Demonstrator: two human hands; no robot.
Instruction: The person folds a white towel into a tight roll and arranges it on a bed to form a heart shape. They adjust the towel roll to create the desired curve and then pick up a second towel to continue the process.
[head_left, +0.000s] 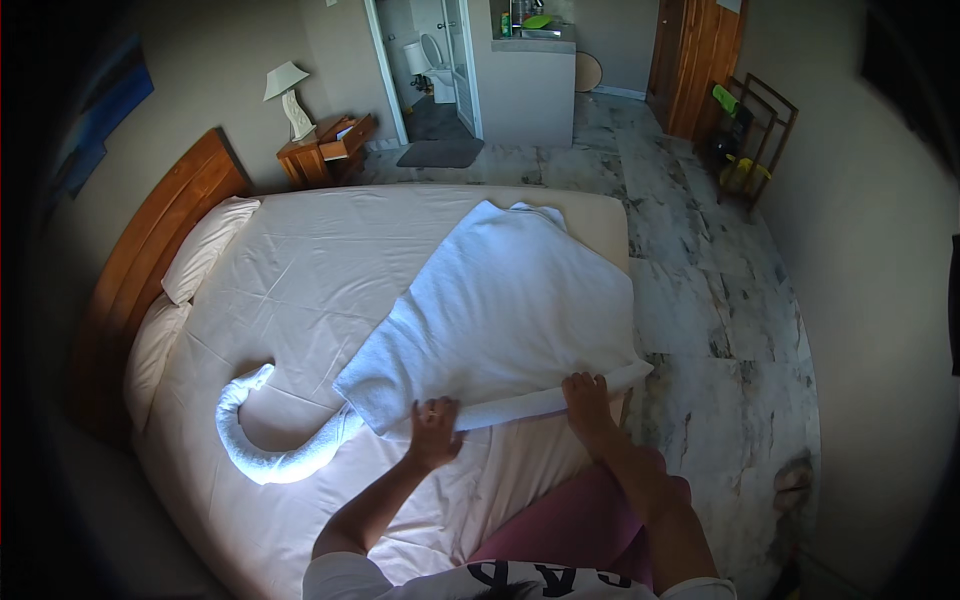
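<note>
A large white towel (517, 300) lies spread across the bed, its near edge rolled into a narrow tube (517, 409). My left hand (435, 433) rests on the left part of this roll, fingers curled over it. Farther right, my right hand (589, 409) grips the roll close to its pointed end. Another white towel (285, 466), rolled and bent into a hook like a swan's neck, lies to the left. Its right end meets the spread towel's left corner; whether it runs underneath is hidden.
The bed (322, 247) has a beige sheet, two pillows (206, 251) and a wooden headboard (161, 240). Beyond it stand a nightstand (304, 165) with an open drawer and a lamp (285, 82). A wooden rack (769, 127) stands by the right wall. Marble-look tiles (690, 300) cover the floor.
</note>
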